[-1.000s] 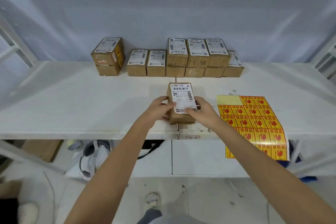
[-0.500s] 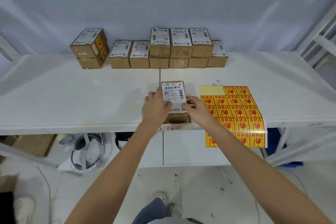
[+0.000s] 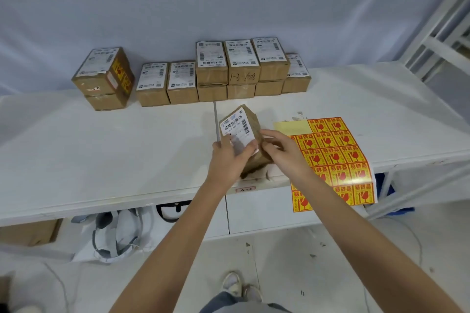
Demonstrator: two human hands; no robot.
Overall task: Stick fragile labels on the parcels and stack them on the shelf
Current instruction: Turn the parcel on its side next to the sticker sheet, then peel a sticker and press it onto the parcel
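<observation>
A small brown parcel [image 3: 250,122] with a white shipping label is tipped up on its near edge close to the front of the white shelf [image 3: 106,150]. My left hand [image 3: 229,160] grips its left side, thumb across the white label. My right hand [image 3: 282,151] holds its right brown side with curled fingers. A yellow sheet of red fragile labels [image 3: 335,157] lies just right of the parcel and hangs over the shelf's front edge. At the back left, a two-high stack [image 3: 104,79] has a yellow fragile label on the top parcel's side.
A row of brown parcels [image 3: 223,71] lines the back of the shelf, some stacked two high. A white rack frame [image 3: 437,30] stands at the right. Under the shelf lie a cardboard box [image 3: 28,232], a white headset [image 3: 114,236] and a blue item [image 3: 389,193].
The parcel lay flat under both hands; now it is tilted up on its near edge, turned so its right side faces my right hand. The view has shifted a little.
</observation>
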